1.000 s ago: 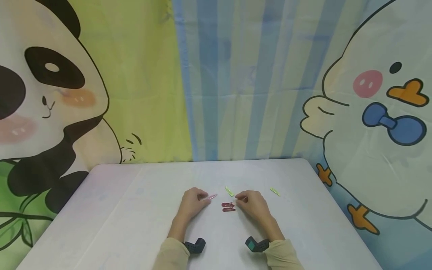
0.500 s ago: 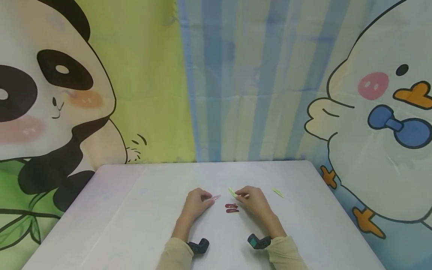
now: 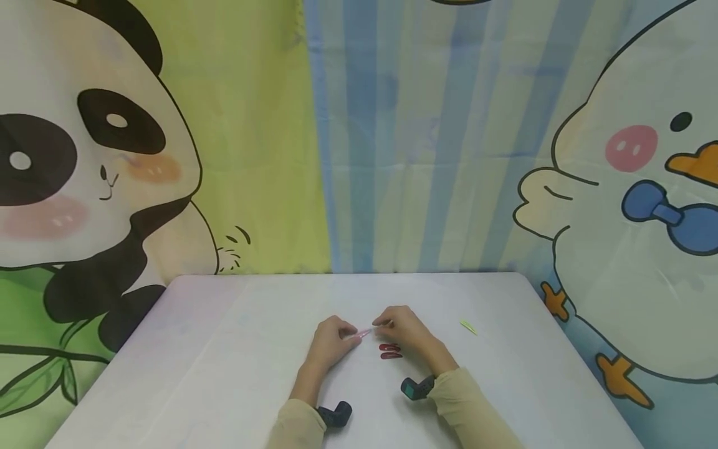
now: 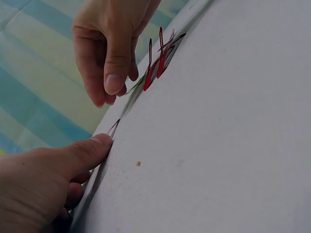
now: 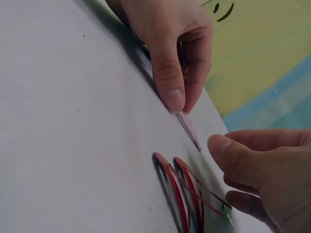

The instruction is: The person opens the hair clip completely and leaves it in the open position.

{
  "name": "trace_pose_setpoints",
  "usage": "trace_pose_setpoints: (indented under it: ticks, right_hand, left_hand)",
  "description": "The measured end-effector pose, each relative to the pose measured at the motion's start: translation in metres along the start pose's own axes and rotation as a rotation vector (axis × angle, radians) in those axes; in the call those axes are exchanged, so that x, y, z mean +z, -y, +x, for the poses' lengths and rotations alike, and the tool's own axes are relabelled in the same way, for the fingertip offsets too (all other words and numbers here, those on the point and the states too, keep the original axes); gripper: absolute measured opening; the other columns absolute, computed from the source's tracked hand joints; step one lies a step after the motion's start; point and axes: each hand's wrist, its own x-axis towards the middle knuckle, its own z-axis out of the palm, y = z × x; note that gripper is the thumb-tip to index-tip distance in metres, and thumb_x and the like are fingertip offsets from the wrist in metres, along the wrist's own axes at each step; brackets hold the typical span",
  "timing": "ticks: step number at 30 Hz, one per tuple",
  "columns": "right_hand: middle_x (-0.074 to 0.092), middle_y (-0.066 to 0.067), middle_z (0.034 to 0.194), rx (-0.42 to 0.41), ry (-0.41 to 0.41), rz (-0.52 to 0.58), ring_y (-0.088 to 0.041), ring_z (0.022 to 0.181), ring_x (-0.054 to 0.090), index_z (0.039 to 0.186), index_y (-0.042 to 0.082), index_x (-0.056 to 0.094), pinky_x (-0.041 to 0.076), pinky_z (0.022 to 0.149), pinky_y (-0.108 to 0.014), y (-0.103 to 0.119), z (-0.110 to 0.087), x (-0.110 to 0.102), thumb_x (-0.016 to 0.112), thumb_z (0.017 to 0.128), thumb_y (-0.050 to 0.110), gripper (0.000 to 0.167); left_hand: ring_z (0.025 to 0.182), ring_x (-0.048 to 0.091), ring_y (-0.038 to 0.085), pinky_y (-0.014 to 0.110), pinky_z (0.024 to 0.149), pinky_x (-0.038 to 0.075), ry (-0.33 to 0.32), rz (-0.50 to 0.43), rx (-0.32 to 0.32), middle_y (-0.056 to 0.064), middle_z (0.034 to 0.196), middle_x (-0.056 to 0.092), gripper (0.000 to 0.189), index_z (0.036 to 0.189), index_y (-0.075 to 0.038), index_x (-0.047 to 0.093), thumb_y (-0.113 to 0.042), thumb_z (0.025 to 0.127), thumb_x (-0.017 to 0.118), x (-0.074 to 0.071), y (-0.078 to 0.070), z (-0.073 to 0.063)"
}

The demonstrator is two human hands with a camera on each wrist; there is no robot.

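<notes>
My left hand [image 3: 331, 340] pinches a pink snap hair clip [image 5: 189, 130] between thumb and fingers, its free end pointing toward the right hand. Close to that end is my right hand [image 3: 406, 327], fingers loosely bent and nothing seen between thumb and forefinger. Two dark red snap hair clips [image 3: 390, 352] lie one below the other, just nearer the body than the right hand. Under the right hand's lower fingers, a green clip [image 5: 228, 213] shows in the right wrist view; in the head view, the right hand hides that spot.
Another light green clip [image 3: 468, 327] lies apart to the right on the white table [image 3: 252, 349]. Behind the table's far edge hangs a printed curtain [image 3: 387, 137] with a panda and a chick. A black wrist camera [image 3: 417, 388] sits on each forearm.
The right hand moves left from beside the near green clip to the tip of the pink clip. The left hand keeps its pinch. The whole head view shifts slightly.
</notes>
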Motion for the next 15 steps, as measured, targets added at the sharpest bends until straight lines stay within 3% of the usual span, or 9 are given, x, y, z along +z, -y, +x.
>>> trace_pose_setpoints:
  ticks: [15]
  right_hand:
    - [0.072,0.001,0.087,-0.004,0.036,-0.140,-0.014,0.085,0.066,0.092,0.011,0.076,0.052,0.079,-0.029,0.002,0.011,0.010,0.074,0.080,0.012,0.012]
  left_hand:
    - [0.070,0.049,0.007,0.025,0.064,0.041,-0.022,0.016,-0.016,-0.007,0.079,0.059,0.012,0.082,-0.018,0.074,-0.027,0.077,0.078,0.002,-0.007,-0.001]
